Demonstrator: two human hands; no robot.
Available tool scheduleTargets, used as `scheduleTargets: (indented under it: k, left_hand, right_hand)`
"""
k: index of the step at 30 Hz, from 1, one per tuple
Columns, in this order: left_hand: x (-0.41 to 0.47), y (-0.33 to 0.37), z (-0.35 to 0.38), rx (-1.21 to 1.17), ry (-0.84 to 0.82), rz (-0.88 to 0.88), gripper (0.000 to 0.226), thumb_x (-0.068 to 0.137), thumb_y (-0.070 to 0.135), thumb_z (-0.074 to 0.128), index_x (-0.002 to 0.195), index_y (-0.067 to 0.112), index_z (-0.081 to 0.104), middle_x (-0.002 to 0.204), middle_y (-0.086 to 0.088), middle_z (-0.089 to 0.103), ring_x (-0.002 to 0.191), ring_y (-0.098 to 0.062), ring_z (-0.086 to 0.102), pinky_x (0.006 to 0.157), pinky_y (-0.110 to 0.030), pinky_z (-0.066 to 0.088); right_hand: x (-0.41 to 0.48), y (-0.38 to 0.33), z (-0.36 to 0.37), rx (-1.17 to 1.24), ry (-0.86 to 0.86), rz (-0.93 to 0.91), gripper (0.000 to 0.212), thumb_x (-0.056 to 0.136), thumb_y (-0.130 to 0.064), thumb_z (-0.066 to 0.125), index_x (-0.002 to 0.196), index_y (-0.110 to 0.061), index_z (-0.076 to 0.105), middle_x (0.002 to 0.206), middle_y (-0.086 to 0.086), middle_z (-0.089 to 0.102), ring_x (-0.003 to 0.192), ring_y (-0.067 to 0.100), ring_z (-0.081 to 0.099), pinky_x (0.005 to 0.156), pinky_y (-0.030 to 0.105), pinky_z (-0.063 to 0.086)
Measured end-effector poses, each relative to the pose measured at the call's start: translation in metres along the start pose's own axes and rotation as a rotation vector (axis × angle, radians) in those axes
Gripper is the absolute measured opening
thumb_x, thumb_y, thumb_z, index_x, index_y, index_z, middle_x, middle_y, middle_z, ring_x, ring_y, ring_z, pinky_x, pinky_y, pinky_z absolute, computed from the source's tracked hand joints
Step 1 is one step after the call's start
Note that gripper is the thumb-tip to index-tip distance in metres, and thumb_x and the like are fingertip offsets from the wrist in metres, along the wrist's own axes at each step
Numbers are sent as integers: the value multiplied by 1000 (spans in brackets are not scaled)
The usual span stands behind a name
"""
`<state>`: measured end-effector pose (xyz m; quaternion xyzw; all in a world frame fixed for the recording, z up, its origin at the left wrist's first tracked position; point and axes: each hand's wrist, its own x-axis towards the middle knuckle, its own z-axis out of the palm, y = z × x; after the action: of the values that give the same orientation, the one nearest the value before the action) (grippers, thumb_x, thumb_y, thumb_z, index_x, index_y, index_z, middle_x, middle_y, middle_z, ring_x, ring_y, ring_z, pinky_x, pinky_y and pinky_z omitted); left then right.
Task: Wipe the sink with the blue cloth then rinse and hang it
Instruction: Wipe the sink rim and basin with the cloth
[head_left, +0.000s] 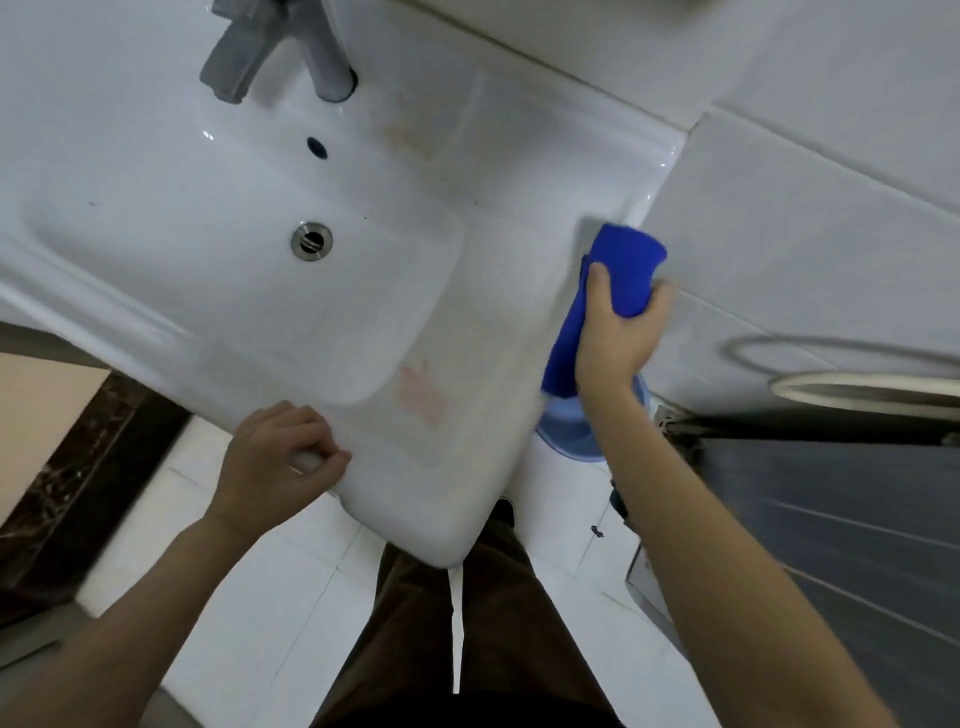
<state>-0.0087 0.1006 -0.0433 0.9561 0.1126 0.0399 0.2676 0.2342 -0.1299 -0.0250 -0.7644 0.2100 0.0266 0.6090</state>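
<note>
The white ceramic sink (249, 291) fills the upper left, with a metal drain (311, 240) in its basin and a grey tap (270, 47) at the back. My right hand (621, 332) grips the blue cloth (618, 275), bunched, and presses it on the sink's flat right ledge, close to the tiled wall. A loose end of the cloth hangs past the ledge's edge. My left hand (283, 457) rests on the sink's front rim with fingers curled, holding nothing. Faint pinkish stains (421, 395) mark the ledge.
White wall tiles (810, 218) stand right of the sink. A metal ring holder (852, 364) juts from the wall. A blue plastic basin (576, 431) sits on the floor under the ledge. A dark grey panel (841, 519) is at right, and a dark marble sill (93, 457) at left.
</note>
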Motion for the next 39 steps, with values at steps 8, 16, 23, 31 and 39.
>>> scheduleTargets:
  k: [8,16,23,31,39]
  left_hand:
    - [-1,6,-2,-21,1,-58,26,71,38,64,56,17,57,66,15,54,62,-14,45,65,-34,41]
    - [-5,5,-1,18,-3,-61,27,72,39,61,57,16,56,66,12,54,64,-13,43,68,-29,31]
    - [-7,5,-5,-17,-29,-60,29,73,38,61,57,15,56,65,9,56,62,-14,44,67,-26,29]
    - [-7,-8,-7,-40,-101,135,28,84,37,58,63,19,55,72,8,56,69,-16,46,64,-33,35]
    - [-10,-24,-20,-92,-223,229,21,84,41,56,78,23,65,85,9,59,86,-17,53,72,-29,38]
  right_hand:
    - [-124,49,-32,-40,-105,-44,30,83,-33,74,86,-34,43,82,-2,61,73,14,59,68,29,52]
    - [-66,25,-12,-131,29,-43,34,81,-42,70,86,-20,45,87,5,62,75,19,60,70,37,53]
    - [-229,86,-52,-162,-183,80,32,82,-23,77,92,-27,47,89,-1,59,73,4,57,65,14,46]
    - [-122,34,-20,-266,43,-92,36,80,-39,72,85,-17,43,83,1,57,70,13,54,64,29,45]
    - [-271,85,-20,-228,197,55,32,84,-37,73,82,-23,44,87,3,54,67,6,49,63,23,43]
